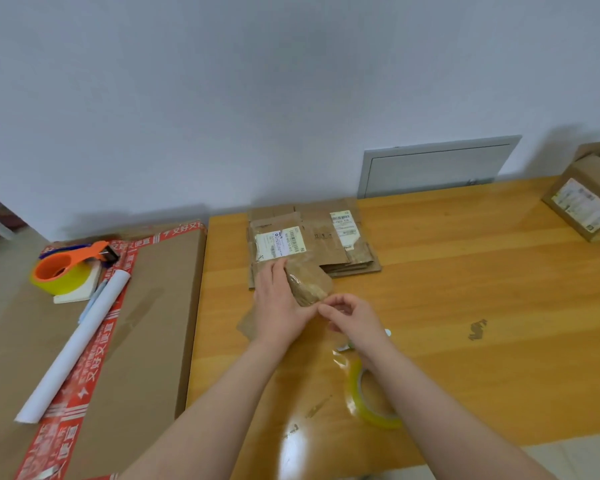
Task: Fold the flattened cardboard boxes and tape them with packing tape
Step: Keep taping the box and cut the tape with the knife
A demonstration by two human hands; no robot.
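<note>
Fingers (274,271) of the left hand (281,306) lie straight and together, pressing down the small cardboard box (309,284), likely steadying it for taping. The right hand (355,320) curls its fingers at the box's near corner; whether they pinch tape is unclear. The box looks brown, creased and blurred. The flattened stack (326,237) lies just beyond the fingers, and the tape roll (371,396) sits on the tabletop (465,289) nearer the person.
</note>
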